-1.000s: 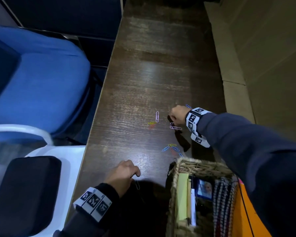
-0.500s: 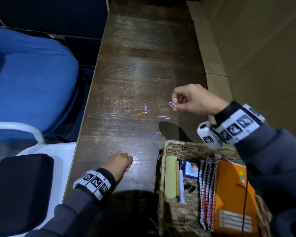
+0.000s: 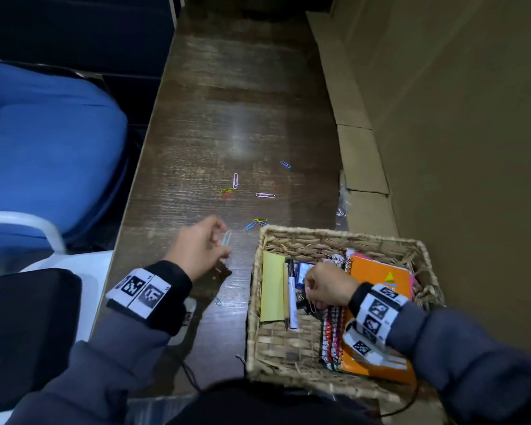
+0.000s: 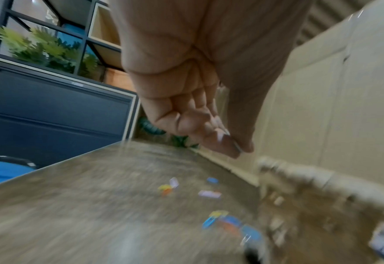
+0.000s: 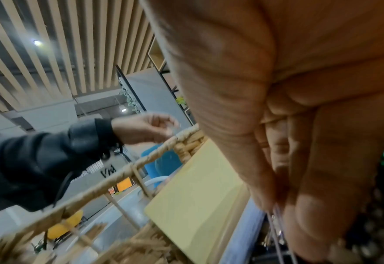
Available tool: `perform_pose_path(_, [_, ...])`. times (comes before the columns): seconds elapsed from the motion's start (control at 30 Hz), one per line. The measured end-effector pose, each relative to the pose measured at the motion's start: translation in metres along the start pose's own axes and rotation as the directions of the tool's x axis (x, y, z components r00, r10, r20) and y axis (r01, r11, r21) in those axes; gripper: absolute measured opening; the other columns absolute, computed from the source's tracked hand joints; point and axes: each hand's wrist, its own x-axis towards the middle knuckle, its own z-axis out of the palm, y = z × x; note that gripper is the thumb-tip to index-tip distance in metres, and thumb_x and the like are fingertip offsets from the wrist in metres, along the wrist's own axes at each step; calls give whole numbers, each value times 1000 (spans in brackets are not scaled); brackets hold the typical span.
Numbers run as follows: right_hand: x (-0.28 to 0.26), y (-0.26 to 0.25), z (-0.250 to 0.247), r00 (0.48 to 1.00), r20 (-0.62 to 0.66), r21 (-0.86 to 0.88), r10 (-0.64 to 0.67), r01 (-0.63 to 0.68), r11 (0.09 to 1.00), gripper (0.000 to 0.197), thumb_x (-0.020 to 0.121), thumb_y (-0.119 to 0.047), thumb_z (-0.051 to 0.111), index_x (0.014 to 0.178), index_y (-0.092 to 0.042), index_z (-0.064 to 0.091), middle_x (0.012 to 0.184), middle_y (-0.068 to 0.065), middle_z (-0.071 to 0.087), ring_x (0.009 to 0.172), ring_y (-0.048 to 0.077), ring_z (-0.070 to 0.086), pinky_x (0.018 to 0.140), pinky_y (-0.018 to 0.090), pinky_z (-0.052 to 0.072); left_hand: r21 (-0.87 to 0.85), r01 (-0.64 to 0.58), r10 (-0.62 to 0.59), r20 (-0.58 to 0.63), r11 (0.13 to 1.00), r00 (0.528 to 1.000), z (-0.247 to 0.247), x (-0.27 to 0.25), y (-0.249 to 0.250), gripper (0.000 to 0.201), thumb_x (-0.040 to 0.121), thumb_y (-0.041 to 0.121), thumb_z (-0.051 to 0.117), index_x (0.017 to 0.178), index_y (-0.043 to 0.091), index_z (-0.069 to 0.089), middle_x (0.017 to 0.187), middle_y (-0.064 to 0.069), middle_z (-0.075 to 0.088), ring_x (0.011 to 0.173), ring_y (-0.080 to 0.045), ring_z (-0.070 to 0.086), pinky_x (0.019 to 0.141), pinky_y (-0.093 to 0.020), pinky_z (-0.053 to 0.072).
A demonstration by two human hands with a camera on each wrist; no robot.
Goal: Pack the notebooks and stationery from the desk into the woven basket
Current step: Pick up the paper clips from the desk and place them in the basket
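An office. A long dark wood-grain desk stands beside a blue upholstered chair, with coloured paper clips scattered on its top. Behind it are a dark blue lateral filing cabinet and an open metal-framed shelving unit holding green plants. A slatted wooden ceiling carries recessed lights.

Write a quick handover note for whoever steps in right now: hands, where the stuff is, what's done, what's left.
Left hand: pinches a light blue paper clip above the desk.
Right hand: over the woven basket, pinching a silver paper clip.
Done: orange notebook, spiral notebooks, yellow pad and pens are in the basket.
Left: drop both clips in, then gather the loose clips scattered on the desk.
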Motion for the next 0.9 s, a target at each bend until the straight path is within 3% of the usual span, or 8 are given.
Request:
perform_pose_path(0.07, [5, -4, 8, 999, -39, -10, 20, -20, 1000, 20, 85, -4, 56, 90, 10, 69, 92, 25, 72, 68, 30, 68, 75, 41, 58, -74, -60, 63, 45, 995, 997, -5, -7, 37, 29, 77, 18, 76, 93, 20, 52, 74, 7, 58, 62, -3, 55, 60, -12, 44])
perform_pose_path(0.2, [8, -8, 11, 995, -91, 10, 34, -33, 999, 22, 84, -11, 63, 84, 9, 71, 89, 22, 74, 63, 20, 61, 74, 37, 59, -29, -179, 181, 189, 983, 965, 16, -15, 94, 13, 78, 16, 75, 82, 15, 62, 78, 0, 69, 69, -12, 66, 75, -25, 53])
perform_pose_path(0.33, [0, 2, -3, 982, -187, 16, 32, -30, 999, 31, 78, -19, 67, 52, -7, 54, 57, 13, 57, 54, 23, 51, 64, 37, 52, 140, -190, 131, 349, 972, 928, 67, -11, 114, 11, 82, 10, 65, 91, 6, 71, 96, -9, 73, 98, -22, 66, 92, -32, 51])
perform_pose_path(0.47, [-16, 18, -20, 958, -282, 74, 55, -35, 997, 30, 77, -20, 68, 52, -10, 55, 59, 12, 58, 58, 22, 54, 54, 29, 41, 346, -193, 9, 468, 918, 883, 101, -9, 117, 21, 86, 5, 59, 104, 0, 69, 110, -15, 69, 104, -28, 64, 88, -33, 54])
perform_pose_path(0.6, [-25, 24, -25, 950, -309, 101, 51, -20, 995, 31, 81, -18, 63, 54, -3, 59, 61, 17, 64, 61, 24, 61, 58, 31, 50, 468, -191, -96, 523, 863, 847, 114, -13, 126, 20, 91, 11, 57, 109, 3, 62, 110, -17, 63, 100, -29, 63, 73, -27, 45])
perform_pose_path(0.73, [-26, 24, -26, 959, -282, 91, 33, -8, 996, 23, 83, -18, 61, 77, 1, 73, 80, 17, 74, 77, 27, 70, 69, 35, 55, 481, -241, -84, 561, 843, 824, 112, -9, 135, 10, 93, 8, 52, 101, 11, 55, 124, -17, 61, 113, -31, 60, 81, -34, 49])
perform_pose_path(0.8, [-28, 23, -28, 962, -273, 85, 1, 23, 996, 22, 84, -18, 60, 70, -4, 70, 76, 12, 73, 78, 25, 69, 66, 31, 52, 497, -237, -92, 550, 835, 830, 112, -6, 133, 16, 91, 12, 56, 105, 8, 62, 119, -18, 64, 109, -31, 62, 86, -35, 51])
perform_pose_path(0.9, [-32, 19, -43, 957, -279, 68, -81, 104, 992, 20, 83, -17, 59, 65, -13, 65, 71, 5, 68, 71, 19, 64, 62, 24, 42, 405, -203, -33, 504, 891, 863, 98, 3, 126, 27, 87, 28, 61, 87, 1, 67, 101, -17, 68, 94, -30, 64, 78, -34, 51])
